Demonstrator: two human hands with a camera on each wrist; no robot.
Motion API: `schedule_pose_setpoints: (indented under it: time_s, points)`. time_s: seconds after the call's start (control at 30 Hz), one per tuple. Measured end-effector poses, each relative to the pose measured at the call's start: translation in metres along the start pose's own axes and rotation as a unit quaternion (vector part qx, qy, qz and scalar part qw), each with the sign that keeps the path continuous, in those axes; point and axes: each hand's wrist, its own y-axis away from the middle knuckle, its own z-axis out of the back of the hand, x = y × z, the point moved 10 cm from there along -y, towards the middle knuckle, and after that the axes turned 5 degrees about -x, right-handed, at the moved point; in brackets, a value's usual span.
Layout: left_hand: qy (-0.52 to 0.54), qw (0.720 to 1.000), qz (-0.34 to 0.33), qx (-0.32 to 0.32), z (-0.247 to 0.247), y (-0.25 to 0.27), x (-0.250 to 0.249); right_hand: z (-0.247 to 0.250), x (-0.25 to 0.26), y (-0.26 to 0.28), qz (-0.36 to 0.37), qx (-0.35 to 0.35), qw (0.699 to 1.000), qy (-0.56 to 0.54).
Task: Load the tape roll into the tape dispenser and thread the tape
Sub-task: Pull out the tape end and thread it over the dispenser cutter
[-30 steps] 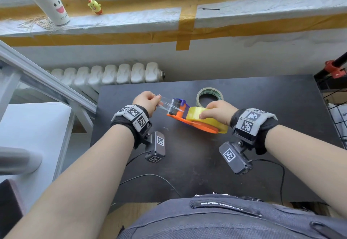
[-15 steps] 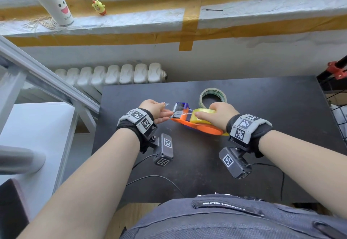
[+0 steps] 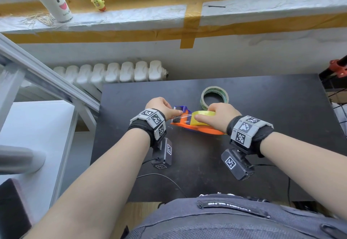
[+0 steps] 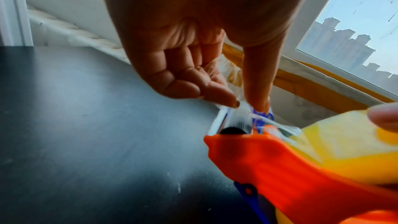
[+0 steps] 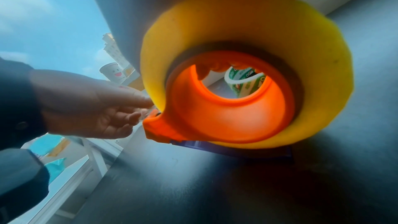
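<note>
An orange tape dispenser (image 3: 204, 132) with blue parts lies on the black table (image 3: 262, 107), a yellow tape roll (image 3: 201, 113) seated on its hub (image 5: 226, 117). My right hand (image 3: 205, 116) grips the roll from above, thumb on its near side. My left hand (image 3: 177, 113) is at the dispenser's head. In the left wrist view, thumb and forefinger (image 4: 247, 106) pinch the clear tape end (image 4: 243, 108) just above the roller (image 4: 237, 123), beside the serrated blade (image 4: 217, 120). A wrinkled strip of tape (image 4: 277, 125) runs from there back to the roll (image 4: 344, 151).
A second tape roll (image 3: 215, 96), green and white, lies just behind the dispenser. A radiator (image 3: 112, 73) sits beyond the table's far edge. A paper cup (image 3: 53, 0) and a small yellow toy (image 3: 98, 2) stand on the windowsill. A white frame (image 3: 47, 88) is at left.
My left hand has moved right, from holding the tape stretched out to the left, to the dispenser's head. The drawn-out strip is now short and lies over the roller. The right hand stayed on the roll.
</note>
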Motion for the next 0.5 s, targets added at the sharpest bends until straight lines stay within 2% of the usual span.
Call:
schedule_pose_setpoints:
  time_s: [0.17,0.23,0.33,0.4,0.5]
  points:
    - [-0.061,0.998,-0.016,0.025,-0.010,-0.001,0.001,-0.003,0.004,0.000,0.007,0.003,1.000,0.019]
    - [-0.051,0.998,-0.007,0.029,-0.011,-0.002,0.004,-0.004,0.005,0.001,0.009,0.004,1.000,0.028]
    - [0.045,0.997,0.041,0.053,-0.017,-0.009,0.017,-0.004,0.006,0.003,0.011,0.007,0.999,0.030]
    - [0.128,0.985,0.078,0.084,-0.024,-0.010,0.025,-0.005,0.006,0.005,0.013,0.010,0.999,0.036]
    - [0.164,0.980,0.081,0.083,-0.025,-0.016,0.027,-0.010,0.011,0.007,0.018,0.018,0.998,0.059]
